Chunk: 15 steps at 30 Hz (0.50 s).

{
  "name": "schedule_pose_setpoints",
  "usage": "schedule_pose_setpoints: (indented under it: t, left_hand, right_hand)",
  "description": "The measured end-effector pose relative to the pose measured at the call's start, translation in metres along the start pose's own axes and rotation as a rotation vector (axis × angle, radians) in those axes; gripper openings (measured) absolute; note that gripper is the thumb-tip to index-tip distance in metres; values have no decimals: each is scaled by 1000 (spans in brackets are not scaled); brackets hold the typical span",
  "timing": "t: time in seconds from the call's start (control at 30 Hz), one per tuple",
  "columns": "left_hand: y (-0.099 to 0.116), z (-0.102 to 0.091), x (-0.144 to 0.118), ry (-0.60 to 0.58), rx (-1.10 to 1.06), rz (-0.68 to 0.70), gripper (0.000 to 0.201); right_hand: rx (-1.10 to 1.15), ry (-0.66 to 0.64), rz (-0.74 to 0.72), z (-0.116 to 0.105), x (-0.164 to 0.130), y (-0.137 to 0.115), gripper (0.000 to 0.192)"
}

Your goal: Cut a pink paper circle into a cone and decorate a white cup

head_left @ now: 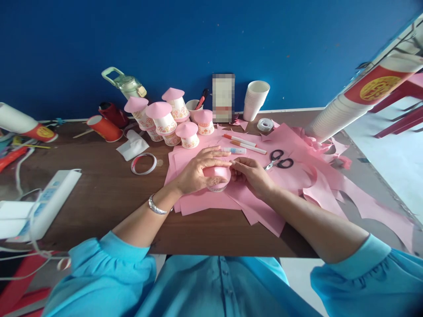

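Observation:
A short paper cup (218,188) with a pink paper top (218,172) stands over pink paper sheets (208,204). My left hand (197,171) curls around it, thumb in front and fingers across the far side. Close by on the right is my right hand (254,175), its thumb and forefinger pinched together by the cup's edge; what they hold is too small to make out. Scissors (280,160) with black handles lie right of that hand. Behind both hands are a white glue tube (234,150) and two orange-and-white markers (240,140).
Several decorated cups with pink cone roofs (159,110) stand at the back left. Stacked white cups (256,99) and a tape roll (265,125) are behind. Another tape roll (143,164) lies left, near a power strip (54,202). Pink paper scraps (324,193) cover the right side.

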<state>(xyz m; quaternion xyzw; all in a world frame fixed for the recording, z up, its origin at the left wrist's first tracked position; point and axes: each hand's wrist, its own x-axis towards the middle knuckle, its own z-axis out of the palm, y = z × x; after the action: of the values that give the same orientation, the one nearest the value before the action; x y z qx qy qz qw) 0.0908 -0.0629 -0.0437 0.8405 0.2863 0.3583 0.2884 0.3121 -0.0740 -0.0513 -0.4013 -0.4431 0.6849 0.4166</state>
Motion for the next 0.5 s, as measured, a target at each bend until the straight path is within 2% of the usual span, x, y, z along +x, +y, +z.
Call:
schedule_pose_setpoints:
  t: [0.1,0.2,0.37,0.5]
  left_hand:
    - [1,-1,0,3,-4,31,57]
    - [2,-4,-1,-15,18,14,54]
    - [2,-5,-4,-17,61,5,54]
    - [1,-5,-3,-10,61,38,57]
  right_hand:
    - [-11,9,-18,0,-1,0,49]
    - [-65,48,-76,-1,-2,1,46]
    - [-218,115,-274,-2,-4,5,39]
    - [-254,107,-299,-4,-2,9,35]
